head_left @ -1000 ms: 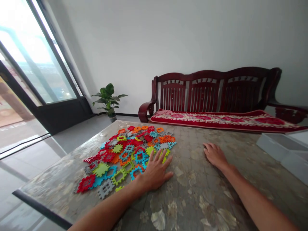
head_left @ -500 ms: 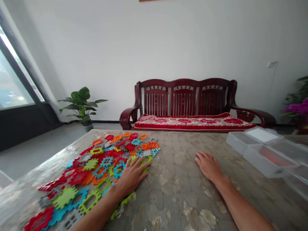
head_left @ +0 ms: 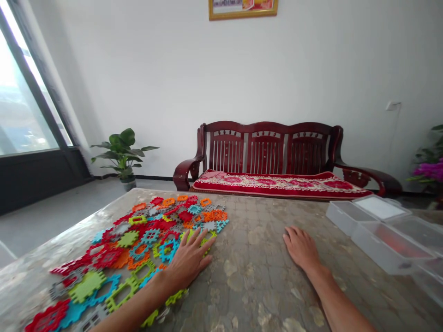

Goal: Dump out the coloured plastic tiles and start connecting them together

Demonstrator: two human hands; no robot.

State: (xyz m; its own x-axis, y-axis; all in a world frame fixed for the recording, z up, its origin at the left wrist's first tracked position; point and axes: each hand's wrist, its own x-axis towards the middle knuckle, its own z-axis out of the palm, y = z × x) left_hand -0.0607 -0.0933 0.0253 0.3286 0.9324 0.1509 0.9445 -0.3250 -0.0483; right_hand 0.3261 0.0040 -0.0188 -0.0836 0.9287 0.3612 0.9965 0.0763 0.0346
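Note:
My left hand lies palm down with its fingers spread, at the right edge of a wide spread of flat plastic interlocking pieces. Lime green pieces show beside and under its fingertips. Among the others are a red piece, a blue piece, a grey window-shaped piece and an orange piece, all with toothed edges. On the bare tabletop to the right rests my right hand, palm down, fingers stretched out, holding nothing. Part of the pieces is hidden under my left arm.
Clear plastic boxes stand at the table's right side, one with something reddish inside. A patterned cover lies over the table. Beyond it are a dark red wooden bench with a floral cushion and a potted plant.
My view has tilted up slightly, bringing a picture frame on the wall into sight. Both hands keep nearly the same places on the table, and the pieces have not visibly moved.

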